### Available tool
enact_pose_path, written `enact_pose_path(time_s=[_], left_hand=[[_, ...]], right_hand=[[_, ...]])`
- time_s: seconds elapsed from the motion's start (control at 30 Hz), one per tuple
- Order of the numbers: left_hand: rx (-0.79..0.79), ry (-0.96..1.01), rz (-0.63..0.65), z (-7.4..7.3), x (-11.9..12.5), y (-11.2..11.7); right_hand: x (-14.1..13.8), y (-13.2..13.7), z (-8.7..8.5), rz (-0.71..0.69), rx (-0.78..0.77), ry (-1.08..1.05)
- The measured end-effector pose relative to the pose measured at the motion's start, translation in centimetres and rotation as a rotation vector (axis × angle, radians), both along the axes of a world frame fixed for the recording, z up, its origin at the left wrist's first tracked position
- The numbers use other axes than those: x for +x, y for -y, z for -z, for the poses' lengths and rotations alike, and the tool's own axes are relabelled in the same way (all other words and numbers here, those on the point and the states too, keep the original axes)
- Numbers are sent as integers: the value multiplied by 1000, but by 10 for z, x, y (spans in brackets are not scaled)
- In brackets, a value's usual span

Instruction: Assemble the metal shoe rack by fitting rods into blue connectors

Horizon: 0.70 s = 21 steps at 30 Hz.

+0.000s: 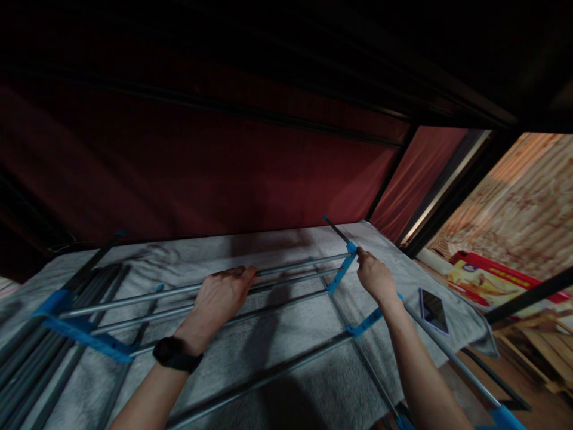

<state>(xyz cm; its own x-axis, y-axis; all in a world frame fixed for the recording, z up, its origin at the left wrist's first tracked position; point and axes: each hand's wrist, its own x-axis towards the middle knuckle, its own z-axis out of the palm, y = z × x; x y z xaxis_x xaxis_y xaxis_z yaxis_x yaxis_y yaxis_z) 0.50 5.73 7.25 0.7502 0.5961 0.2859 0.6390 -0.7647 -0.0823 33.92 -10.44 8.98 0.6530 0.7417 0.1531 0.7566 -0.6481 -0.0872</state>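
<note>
Cloth-covered surface carries the tube rack across its middle; your left hand grasps the upper tube, your right hand grips the right blue connector; uneven pressure could skew that joint or free a tube; the long axis runs left-right, roughly parallel to the far edge, right end towards the far right corner.

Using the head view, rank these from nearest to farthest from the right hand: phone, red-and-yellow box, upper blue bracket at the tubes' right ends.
From the right hand:
1. Upper blue bracket: at its fingertips, on their left.
2. Phone: to its right, lying on the grey cloth.
3. Red-and-yellow box: farther right, beyond the cloth.
</note>
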Motion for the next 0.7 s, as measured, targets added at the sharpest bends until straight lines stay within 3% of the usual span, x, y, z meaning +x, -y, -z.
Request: enact_pose_path(time_s=[0.7], left_hand=[[-101,2,23,-10,2,1]], right_hand=[[0,-1,0,-3,0,3]])
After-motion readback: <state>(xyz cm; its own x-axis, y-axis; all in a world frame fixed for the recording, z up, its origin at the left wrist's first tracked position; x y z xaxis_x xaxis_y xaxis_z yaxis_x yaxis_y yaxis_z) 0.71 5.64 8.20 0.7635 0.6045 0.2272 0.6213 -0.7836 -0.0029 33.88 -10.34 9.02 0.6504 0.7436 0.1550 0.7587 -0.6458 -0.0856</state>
